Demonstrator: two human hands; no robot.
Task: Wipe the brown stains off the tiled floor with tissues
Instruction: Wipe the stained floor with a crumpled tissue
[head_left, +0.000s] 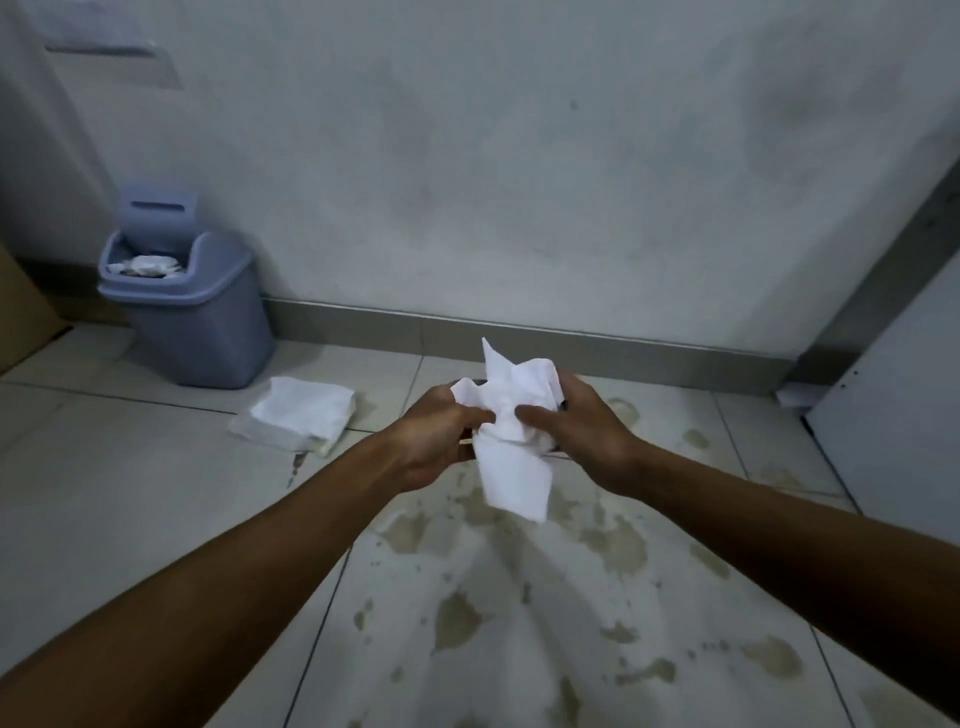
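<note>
both forearms were bare up to the frame edge, no sleeves showing; the left hand (434, 441) and right hand (582, 431) wore nothing.

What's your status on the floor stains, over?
Left hand and right hand bunching one tissue. Brown stains unwiped. Nothing in the way.

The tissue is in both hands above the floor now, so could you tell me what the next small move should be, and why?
Probably lower the tissue onto the brown stains just below and start wiping. The left hand and right hand grip it bunched in the air, it looks clean white, and the tiled floor beneath is blotched with unwiped stains.
</note>
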